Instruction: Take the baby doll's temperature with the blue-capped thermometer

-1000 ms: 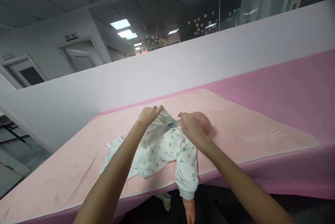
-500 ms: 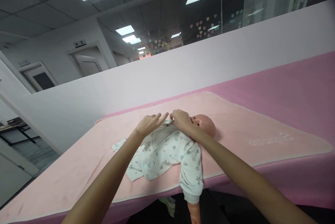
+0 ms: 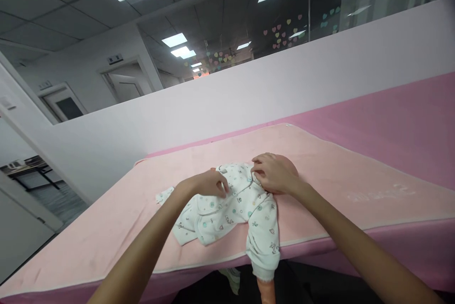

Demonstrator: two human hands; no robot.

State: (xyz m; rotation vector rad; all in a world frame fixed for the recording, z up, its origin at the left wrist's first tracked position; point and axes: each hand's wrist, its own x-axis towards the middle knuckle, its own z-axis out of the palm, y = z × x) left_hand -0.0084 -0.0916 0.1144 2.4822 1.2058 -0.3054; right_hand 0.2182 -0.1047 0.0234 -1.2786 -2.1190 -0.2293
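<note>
Counter: its pink-covered top went back to the white wall, which limited movement on the far side.
Blanket: it was spread on the counter, and much cloth was showing at left and right, so sideways there was room.
Doll: it lay on the blanket, head to the right; one arm hung over the near edge.
Garment: it was on the doll's body. One second earlier its front was lifted, with the pale inside visible; now the printed side was down over the chest, so the chest was covered.
Right hand: fingers were bent at the neckline; whether they pinched cloth, I could not tell.
Left hand: fingers were loosely curled at the garment's front; a grip was not certain.
</note>
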